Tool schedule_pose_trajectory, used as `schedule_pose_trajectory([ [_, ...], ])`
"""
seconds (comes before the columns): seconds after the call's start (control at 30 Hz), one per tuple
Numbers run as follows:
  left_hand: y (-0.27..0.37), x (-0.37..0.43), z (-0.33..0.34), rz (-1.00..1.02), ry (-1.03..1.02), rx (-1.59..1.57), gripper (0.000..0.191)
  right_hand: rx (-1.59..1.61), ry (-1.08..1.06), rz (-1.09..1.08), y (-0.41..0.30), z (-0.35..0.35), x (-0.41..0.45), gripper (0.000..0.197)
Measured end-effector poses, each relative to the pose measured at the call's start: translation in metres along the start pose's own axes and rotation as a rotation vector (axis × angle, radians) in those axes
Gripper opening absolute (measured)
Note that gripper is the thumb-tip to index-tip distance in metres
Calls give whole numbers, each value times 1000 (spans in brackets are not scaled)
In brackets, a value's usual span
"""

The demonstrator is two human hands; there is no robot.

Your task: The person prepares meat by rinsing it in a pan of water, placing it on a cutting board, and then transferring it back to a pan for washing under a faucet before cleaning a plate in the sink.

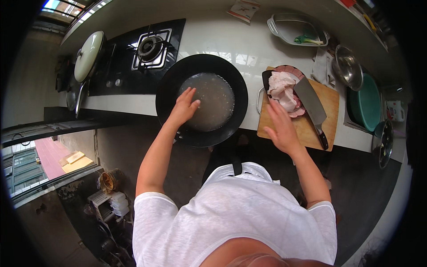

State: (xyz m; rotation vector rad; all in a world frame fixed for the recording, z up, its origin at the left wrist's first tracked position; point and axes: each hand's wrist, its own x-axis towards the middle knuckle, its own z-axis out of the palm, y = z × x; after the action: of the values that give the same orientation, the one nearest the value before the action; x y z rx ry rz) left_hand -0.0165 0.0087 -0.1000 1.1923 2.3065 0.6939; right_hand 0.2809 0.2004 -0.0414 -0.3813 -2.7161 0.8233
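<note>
My left hand (186, 105) is over the near-left part of a black wok (166, 83), fingers spread and nothing in them. Cloudy brownish liquid (213, 103) with small bubbles fills the bottom of the wok. My right hand (282, 128) is above the left part of a wooden cutting board (328, 110), also holding nothing. Its fingertips reach the near edge of a pale piece of raw meat (282, 85), though contact cannot be made out. The meat lies on a pink-rimmed plate (290, 69). A cleaver (312, 100) rests across the plate's right side, its dark handle towards me.
A gas hob (150, 50) and a lidded pan (88, 56) are at left. Behind stand a packet (243, 10) and a clear dish (295, 21) with a green vegetable (308, 40). A steel bowl (348, 66) and a green basin (368, 101) are at right.
</note>
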Motion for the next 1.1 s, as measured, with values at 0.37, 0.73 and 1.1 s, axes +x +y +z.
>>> schedule_pose_trajectory([
  [0.37,-12,-52,-38,234,137,-126,33,-334,-481,5,-44,170,149,76],
  [0.73,-64,-39,-40,12,485,-158,49,-99,210,151,-56,233,234,77],
  [1.1,-80,-40,-46,-236,319,-1143,46,-387,-216,-237,-86,229,193,67],
])
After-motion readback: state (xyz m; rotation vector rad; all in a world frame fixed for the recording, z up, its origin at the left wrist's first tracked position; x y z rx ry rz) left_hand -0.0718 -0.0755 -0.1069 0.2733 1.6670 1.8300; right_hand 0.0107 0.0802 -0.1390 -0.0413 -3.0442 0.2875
